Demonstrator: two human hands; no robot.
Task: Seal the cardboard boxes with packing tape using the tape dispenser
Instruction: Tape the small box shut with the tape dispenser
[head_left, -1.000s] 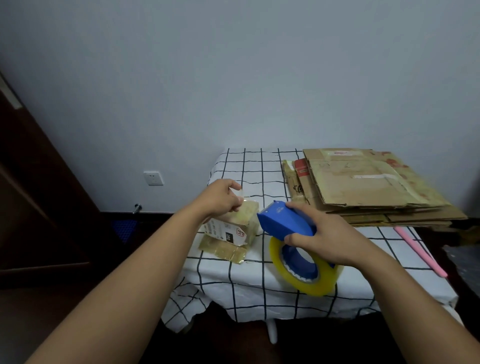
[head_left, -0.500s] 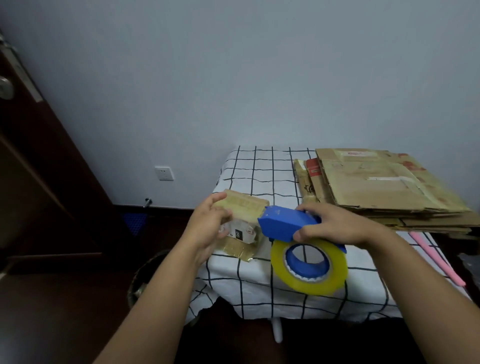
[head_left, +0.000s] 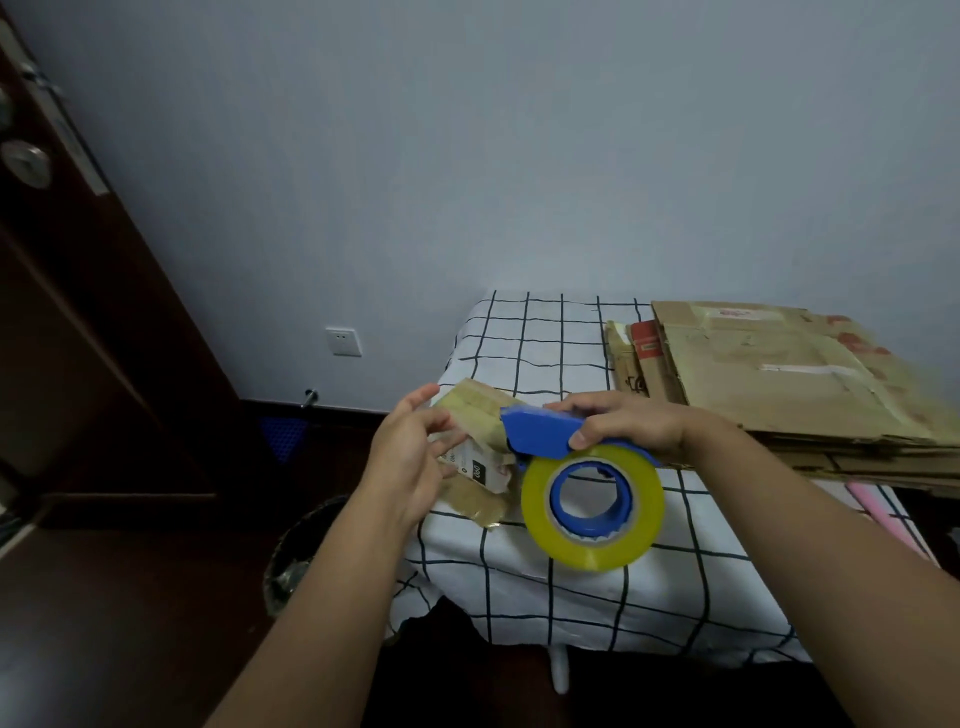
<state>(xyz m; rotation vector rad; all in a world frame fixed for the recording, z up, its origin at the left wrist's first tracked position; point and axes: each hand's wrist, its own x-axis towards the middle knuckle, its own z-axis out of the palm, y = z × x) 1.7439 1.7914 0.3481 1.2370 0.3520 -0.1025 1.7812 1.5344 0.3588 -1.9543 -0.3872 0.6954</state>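
Observation:
A small cardboard box (head_left: 475, 415), wrapped in yellowish tape and bearing a white label, is tilted up over the left edge of the checked table (head_left: 540, 343). My left hand (head_left: 410, 457) holds its left side, thumb up and fingers curled against it. My right hand (head_left: 626, 426) grips the blue tape dispenser (head_left: 537, 434) from above. The dispenser's front end touches the box's right edge, and the yellow tape roll (head_left: 592, 506) hangs below my hand. A taped golden piece (head_left: 475, 499) lies under the box; I cannot tell whether it is part of the box.
A stack of flattened cardboard boxes (head_left: 779, 379) fills the table's right side, with a pink strip (head_left: 883, 512) at its near edge. A dark waste bin (head_left: 296, 551) stands on the floor left of the table. A dark door (head_left: 78, 322) is at far left.
My left hand moved from the box's top to its left side and the box tipped up. The dispenser turned so the roll hangs below my right hand.

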